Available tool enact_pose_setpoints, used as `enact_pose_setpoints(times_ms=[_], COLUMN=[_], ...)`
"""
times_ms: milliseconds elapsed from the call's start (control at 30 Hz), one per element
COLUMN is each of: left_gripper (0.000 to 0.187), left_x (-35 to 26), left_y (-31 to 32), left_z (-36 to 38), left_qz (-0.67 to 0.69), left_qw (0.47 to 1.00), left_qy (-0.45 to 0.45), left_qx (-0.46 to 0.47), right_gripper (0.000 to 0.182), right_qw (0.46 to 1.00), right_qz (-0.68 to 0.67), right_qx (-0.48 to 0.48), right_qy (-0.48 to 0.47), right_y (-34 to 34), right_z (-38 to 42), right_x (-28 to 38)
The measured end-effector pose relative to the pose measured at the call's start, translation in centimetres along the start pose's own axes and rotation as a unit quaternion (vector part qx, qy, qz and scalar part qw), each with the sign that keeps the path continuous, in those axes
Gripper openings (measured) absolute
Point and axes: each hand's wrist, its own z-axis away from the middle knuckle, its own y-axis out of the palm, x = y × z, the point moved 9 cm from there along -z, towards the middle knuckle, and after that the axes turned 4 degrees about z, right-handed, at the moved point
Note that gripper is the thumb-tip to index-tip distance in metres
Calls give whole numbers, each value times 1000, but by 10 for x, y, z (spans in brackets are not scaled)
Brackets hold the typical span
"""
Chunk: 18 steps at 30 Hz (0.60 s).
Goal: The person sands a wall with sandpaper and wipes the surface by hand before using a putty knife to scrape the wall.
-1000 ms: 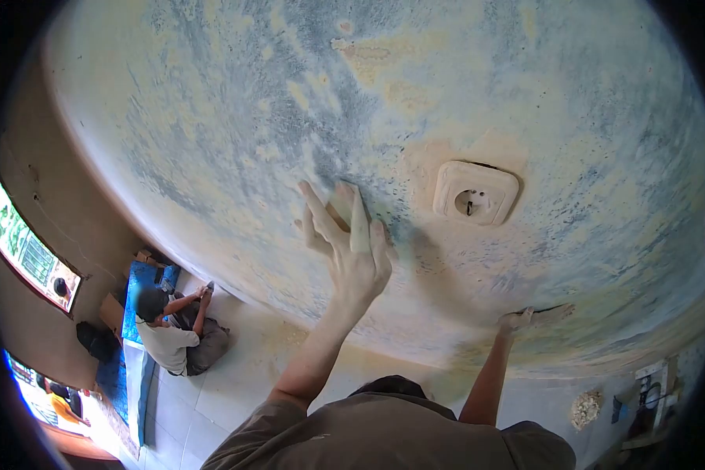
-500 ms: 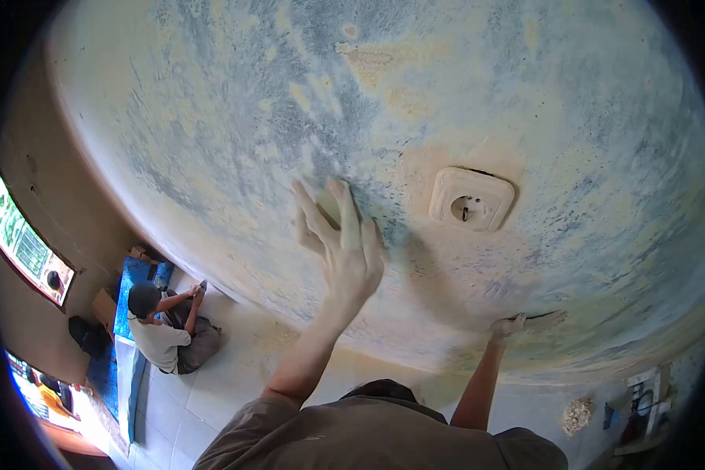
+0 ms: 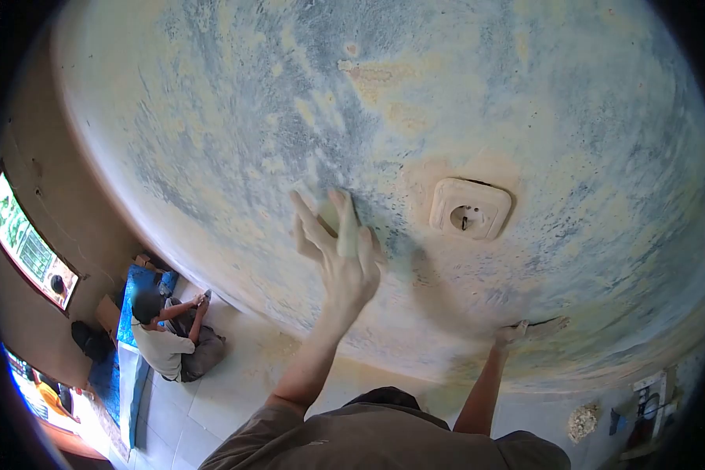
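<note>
Dusty and with its fingers spread, my left hand (image 3: 345,262) presses a thin pale-green sheet that looks like sandpaper (image 3: 328,215) against the wall (image 3: 462,94). Blue-grey and yellowish patches mottle this wall. Lower right, my right hand (image 3: 512,335) grips a flat, dust-covered scraper (image 3: 548,327), its blade lying along the wall surface. Between and above the two hands is a cream wall socket (image 3: 470,209), ringed by a bare beige patch.
On the tiled floor (image 3: 211,392) to the left sits a person (image 3: 168,337), both hands together by the wall's foot. Behind them is a blue-covered bench (image 3: 133,301). A pale crumbly heap (image 3: 582,423) lies lower right. A window (image 3: 33,243) opens on the left.
The whole view has shifted slightly. My left hand stays at nearly the same patch of wall, and my right hand still has the scraper against the wall.
</note>
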Motion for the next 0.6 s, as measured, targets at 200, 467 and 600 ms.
enact_pose_setpoints(times_ms=[200, 467, 600], left_gripper=[47, 46, 47], left_x=[-13, -12, -3], left_y=[9, -5, -1], left_z=[23, -1, 8], left_qz=[33, 13, 5], left_qw=[999, 999, 999], left_qy=[14, 21, 31], left_qx=[16, -28, -22], right_gripper=[60, 60, 59], right_qw=[1000, 995, 994], right_qz=[14, -83, -89], right_qx=[16, -23, -24], right_qy=[0, 59, 52], right_y=[33, 22, 23], right_z=[15, 15, 15], right_x=[64, 43, 40])
